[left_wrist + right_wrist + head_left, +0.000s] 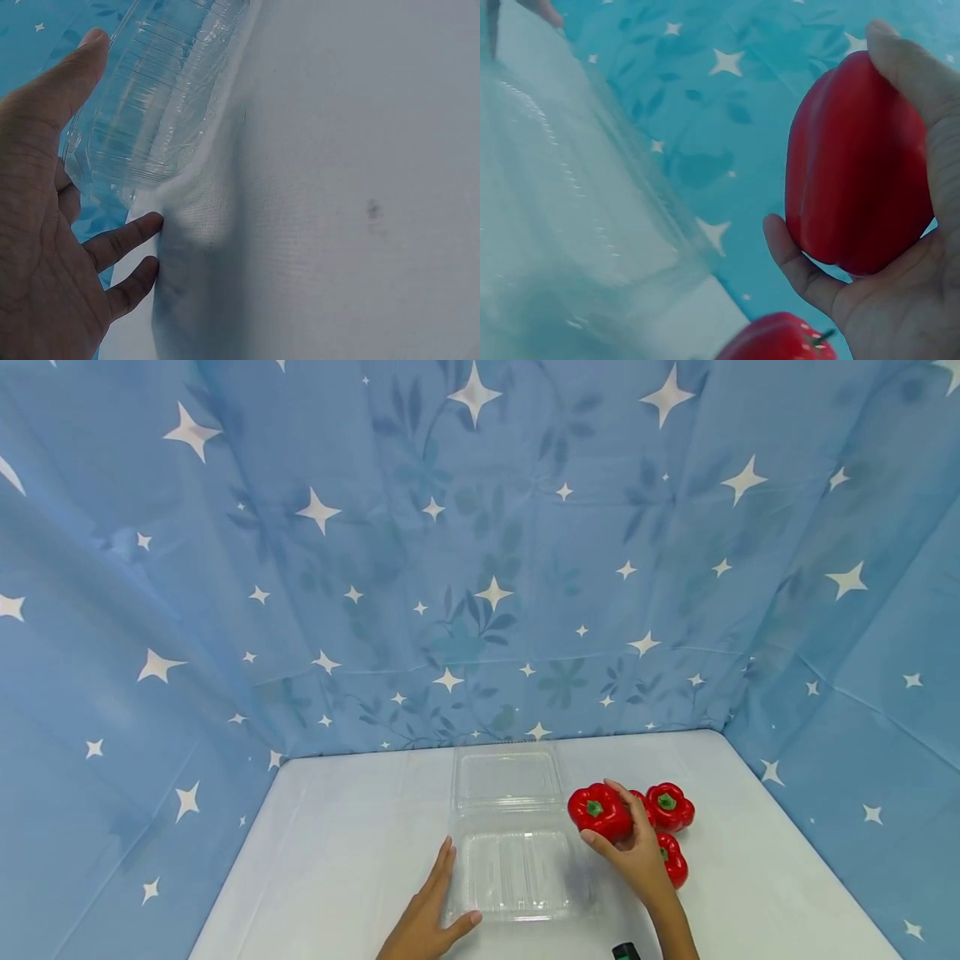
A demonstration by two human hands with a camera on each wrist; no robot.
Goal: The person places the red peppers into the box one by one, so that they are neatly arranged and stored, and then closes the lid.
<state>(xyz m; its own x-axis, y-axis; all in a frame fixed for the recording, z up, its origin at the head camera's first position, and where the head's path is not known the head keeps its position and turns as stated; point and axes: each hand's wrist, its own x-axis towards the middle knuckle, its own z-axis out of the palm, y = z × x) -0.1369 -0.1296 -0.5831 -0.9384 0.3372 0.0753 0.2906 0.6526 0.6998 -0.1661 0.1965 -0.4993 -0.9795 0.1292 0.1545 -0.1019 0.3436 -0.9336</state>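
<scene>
A red bell pepper with a green stem (600,812) is gripped by my right hand (637,852), thumb on one side and fingers on the other. In the right wrist view the same pepper (855,165) shows its smooth side. It is held just right of a clear plastic clamshell box (517,917), whose lid (508,777) lies opened away from me. My left hand (427,910), fingers straight, rests at the box's left edge. The left wrist view shows this hand (45,202) with thumb and fingers spread around the box's corner (142,112).
More red bell peppers (670,807) sit close together on the right of the white table (337,827), one (672,860) nearer me. A small black object (625,951) shows at the bottom edge. A blue starry curtain (480,552) surrounds the table's back and sides.
</scene>
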